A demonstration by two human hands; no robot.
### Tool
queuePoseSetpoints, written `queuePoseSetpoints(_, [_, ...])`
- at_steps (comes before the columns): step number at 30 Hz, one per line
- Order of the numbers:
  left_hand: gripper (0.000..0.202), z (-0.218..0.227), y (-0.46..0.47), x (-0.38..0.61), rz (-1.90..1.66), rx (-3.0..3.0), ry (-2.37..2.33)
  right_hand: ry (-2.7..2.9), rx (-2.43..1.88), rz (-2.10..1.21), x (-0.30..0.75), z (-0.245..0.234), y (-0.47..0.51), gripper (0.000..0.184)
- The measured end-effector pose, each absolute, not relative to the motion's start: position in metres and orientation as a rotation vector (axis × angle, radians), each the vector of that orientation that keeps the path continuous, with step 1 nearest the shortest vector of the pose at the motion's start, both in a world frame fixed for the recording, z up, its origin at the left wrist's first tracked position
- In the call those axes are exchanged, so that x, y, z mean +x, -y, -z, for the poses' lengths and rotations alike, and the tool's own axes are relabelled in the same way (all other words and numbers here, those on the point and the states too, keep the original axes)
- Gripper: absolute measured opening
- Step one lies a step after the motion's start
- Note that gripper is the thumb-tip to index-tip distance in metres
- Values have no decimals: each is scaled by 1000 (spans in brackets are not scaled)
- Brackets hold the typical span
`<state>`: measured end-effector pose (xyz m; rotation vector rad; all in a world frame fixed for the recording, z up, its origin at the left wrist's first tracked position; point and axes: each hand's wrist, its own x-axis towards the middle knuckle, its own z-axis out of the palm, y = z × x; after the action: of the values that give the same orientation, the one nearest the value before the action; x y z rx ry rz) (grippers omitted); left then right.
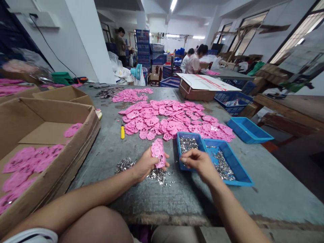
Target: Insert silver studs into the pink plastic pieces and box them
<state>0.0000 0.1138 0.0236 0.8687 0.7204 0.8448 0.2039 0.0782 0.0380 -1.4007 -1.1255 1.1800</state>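
Observation:
My left hand (pixel 146 166) is closed around a pink molded plastic piece (pixel 158 152) with holes in it, the thumb pressed on its face. Over the front of a small blue tray (pixel 179 148) my right hand (pixel 199 164) has thumb and fingers pinched together; whatever is between the tips is too small to make out. Small shiny metal parts (pixel 188 143) lie in that tray, and more metal parts (pixel 224 167) fill a second blue tray (pixel 244 180) beside it. Loose metal parts (pixel 159 176) are scattered on the table under my left hand.
A broad heap of pink pieces (pixel 172 118) covers the table's middle. A yellow-handled screwdriver (pixel 123 131) lies left of it. An open cardboard box (pixel 86 135) with pink pieces stands at left. Another blue tray (pixel 249 131) sits at right, a white-topped carton (pixel 199 96) behind. Several people are farther back.

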Motion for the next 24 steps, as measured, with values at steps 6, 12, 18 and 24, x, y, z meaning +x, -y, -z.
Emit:
queuePoseSetpoints(6, [37,-26,-115,-2,-904,856,-745,1128,-1267,-1321,169,-22,-63,36])
queuePoseSetpoints(12, [38,-25,-115,0,-922,847,-761,1182,-1290,-1478,157,-6,-46,39])
queuePoseSetpoints(18, [41,-25,-116,-2,-932,860,-751,1063,-1440,-1195,169,12,-56,37])
queuePoseSetpoints(24, [38,-25,-116,-3,-900,890,-758,941,-1499,-1024,194,10,-54,36])
